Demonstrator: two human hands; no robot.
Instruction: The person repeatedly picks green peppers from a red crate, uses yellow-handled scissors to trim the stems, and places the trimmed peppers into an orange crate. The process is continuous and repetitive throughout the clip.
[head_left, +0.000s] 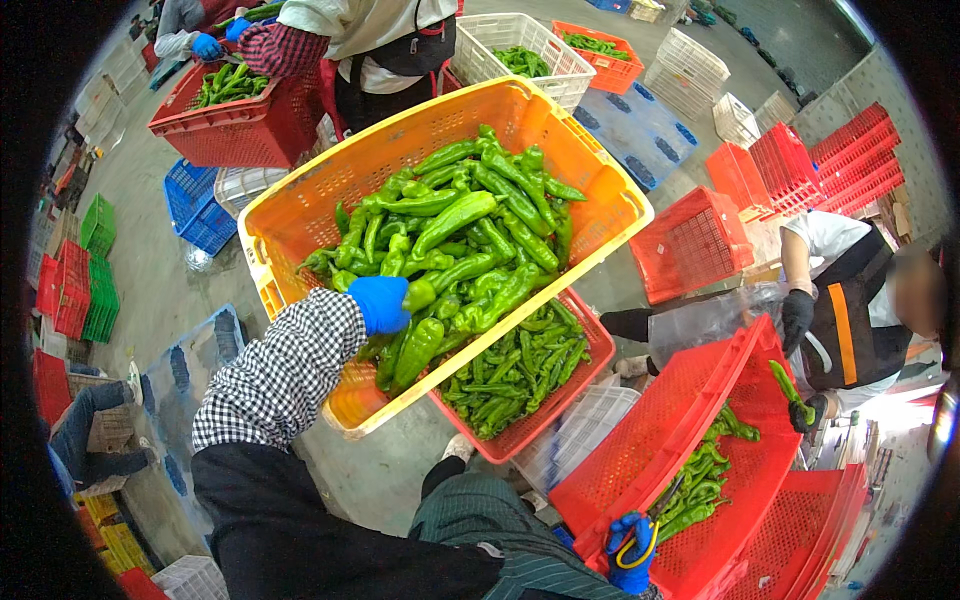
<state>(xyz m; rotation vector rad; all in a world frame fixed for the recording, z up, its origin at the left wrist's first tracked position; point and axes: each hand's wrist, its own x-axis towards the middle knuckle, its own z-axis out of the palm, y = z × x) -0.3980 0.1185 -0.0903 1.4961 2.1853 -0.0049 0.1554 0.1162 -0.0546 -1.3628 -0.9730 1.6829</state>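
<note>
My left hand (381, 304), in a blue glove and a checked sleeve, reaches into an orange-yellow plastic crate (289, 206). Its fingers close on a green pepper (418, 295) at the left side of a pile of long green peppers (457, 214). At the lower right, my right hand (631, 553), also blue-gloved, holds yellow-handled scissors (646, 547). Their dark blades point up over a red crate (637, 457) with several green peppers (697, 480) inside.
Below the yellow crate sits a red crate (607, 349) of thinner green peppers (517, 367). A person (847, 300) in dark gloves holds a pepper (787, 386) at the right. Other workers' blue-gloved hands (208, 47) are beyond a red crate (225, 131). A blue pallet (634, 131) lies behind.
</note>
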